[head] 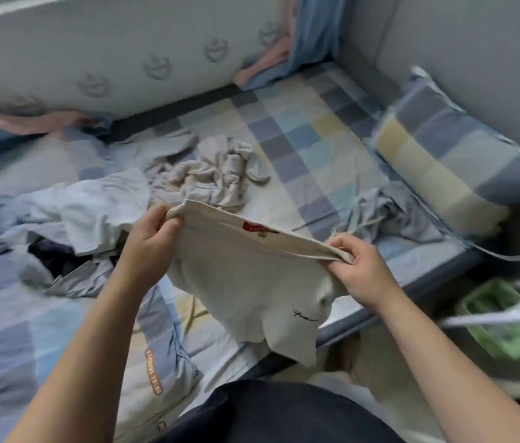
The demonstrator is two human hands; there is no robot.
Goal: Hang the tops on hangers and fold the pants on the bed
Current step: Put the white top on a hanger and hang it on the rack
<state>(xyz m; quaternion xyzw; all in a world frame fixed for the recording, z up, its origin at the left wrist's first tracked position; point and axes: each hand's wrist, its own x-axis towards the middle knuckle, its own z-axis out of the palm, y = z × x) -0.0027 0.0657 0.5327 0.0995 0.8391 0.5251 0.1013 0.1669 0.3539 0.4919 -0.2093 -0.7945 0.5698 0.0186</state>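
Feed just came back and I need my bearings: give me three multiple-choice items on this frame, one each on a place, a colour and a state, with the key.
1. Where is the checked pillow?
A) on the bed, at the view's right
B) on the floor
C) on the person's lap

2. The label inside the held garment is:
A) green
B) red
C) black

3. The held garment is:
A) on a hanger
B) flat on the bed, untouched
C) gripped at its top edge by the left hand and right hand

Key: 1 A, it lies along the bed's right side; 2 B, a red patch shows there; 3 C, both hands' fingers curl over that edge.
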